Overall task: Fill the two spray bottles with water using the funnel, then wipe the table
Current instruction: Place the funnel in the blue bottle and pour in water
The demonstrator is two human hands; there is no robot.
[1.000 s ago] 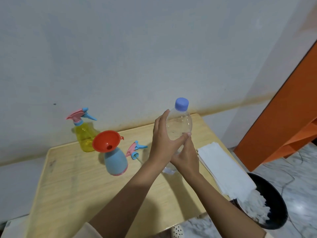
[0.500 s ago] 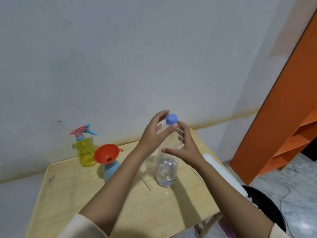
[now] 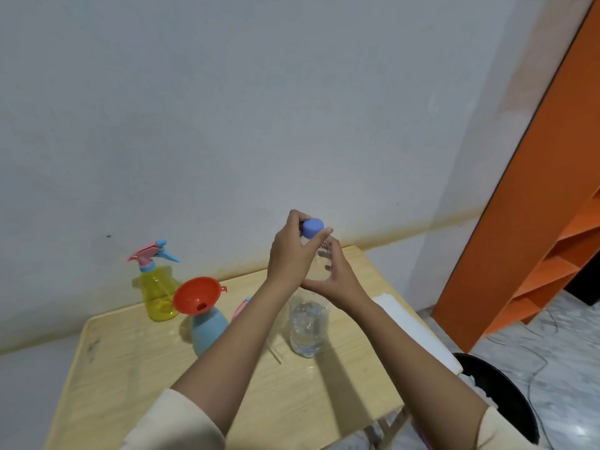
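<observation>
The clear plastic water bottle [image 3: 308, 326] had been stood upright on the wooden table [image 3: 130, 368]. The left hand [image 3: 287, 254] had climbed to pinch its blue screw cap [image 3: 313, 227], while the right hand [image 3: 337, 277] curled round the neck just below. Uncapping seemed next; the orange plastic funnel [image 3: 196, 295] waited left of the grip.

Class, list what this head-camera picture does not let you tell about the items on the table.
- Head view: the water bottle neck, and whether the blue cap is off, hidden by the left hand and right hand.
- Head view: the loose sprayer head, mostly behind the left forearm.
- Head view: water level inside the blue spray bottle; its wall is opaque.
</observation>
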